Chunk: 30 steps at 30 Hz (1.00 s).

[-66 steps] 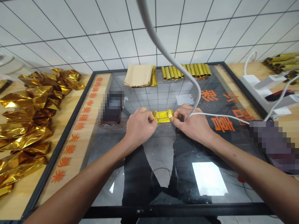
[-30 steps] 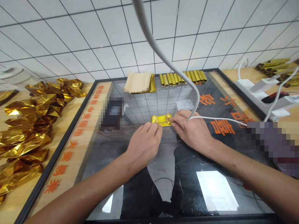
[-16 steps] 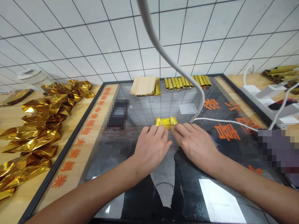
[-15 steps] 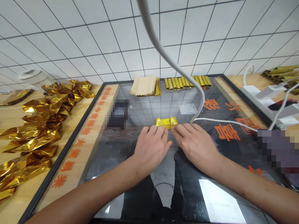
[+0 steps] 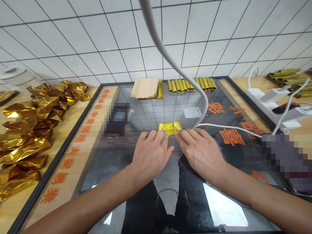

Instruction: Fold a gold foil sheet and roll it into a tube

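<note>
A small folded gold foil piece [image 5: 169, 127] lies on the glass table top [image 5: 156, 182] in the middle. My left hand [image 5: 149, 152] and my right hand [image 5: 198, 151] lie side by side just in front of it. Both sets of fingers are stretched forward with their tips pressed against the near edge of the foil. Neither hand is wrapped round it. At the far edge sits a row of several finished gold foil rolls [image 5: 191, 84] and a stack of tan paper sheets [image 5: 145, 87].
A heap of crumpled gold foil sheets [image 5: 31, 123] covers the wooden surface on the left. A white cable [image 5: 170, 61] hangs down across the view to the table. A white power strip [image 5: 280, 100] and more gold foil [image 5: 287, 78] lie at the right.
My hands let go of the ends of the foil piece and drew back to its near side, where the fingers now press flat. The foil stays in the same spot.
</note>
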Available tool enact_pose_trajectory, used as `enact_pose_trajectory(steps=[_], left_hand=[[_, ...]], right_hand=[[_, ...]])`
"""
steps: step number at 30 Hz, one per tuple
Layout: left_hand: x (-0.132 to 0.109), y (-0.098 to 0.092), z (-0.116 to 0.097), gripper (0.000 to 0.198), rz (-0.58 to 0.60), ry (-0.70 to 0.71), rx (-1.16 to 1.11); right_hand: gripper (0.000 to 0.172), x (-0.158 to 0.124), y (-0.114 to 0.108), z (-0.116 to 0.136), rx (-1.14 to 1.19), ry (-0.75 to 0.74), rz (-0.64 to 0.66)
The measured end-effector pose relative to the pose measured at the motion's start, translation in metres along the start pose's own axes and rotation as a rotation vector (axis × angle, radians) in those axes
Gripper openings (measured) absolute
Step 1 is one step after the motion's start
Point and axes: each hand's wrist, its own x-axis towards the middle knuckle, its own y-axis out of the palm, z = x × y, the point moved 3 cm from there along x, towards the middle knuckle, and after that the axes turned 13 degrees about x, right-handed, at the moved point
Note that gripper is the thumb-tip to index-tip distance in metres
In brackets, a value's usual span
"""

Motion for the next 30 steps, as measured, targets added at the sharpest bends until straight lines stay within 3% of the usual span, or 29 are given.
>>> enact_pose_trajectory(steps=[10, 22, 30], left_hand=[[0.001, 0.003, 0.002, 0.032, 0.006, 0.015, -0.024], [-0.001, -0.001, -0.001, 0.028, 0.023, 0.010, 0.046], [-0.003, -0.006, -0.002, 0.030, 0.003, 0.002, 0.089]], right_hand=[[0.042, 0.000, 0.001, -0.003, 0.030, 0.019, 0.038], [0.032, 0.000, -0.003, -0.002, -0.050, 0.014, 0.045], [0.038, -0.010, -0.004, -0.009, -0.028, 0.057, 0.081]])
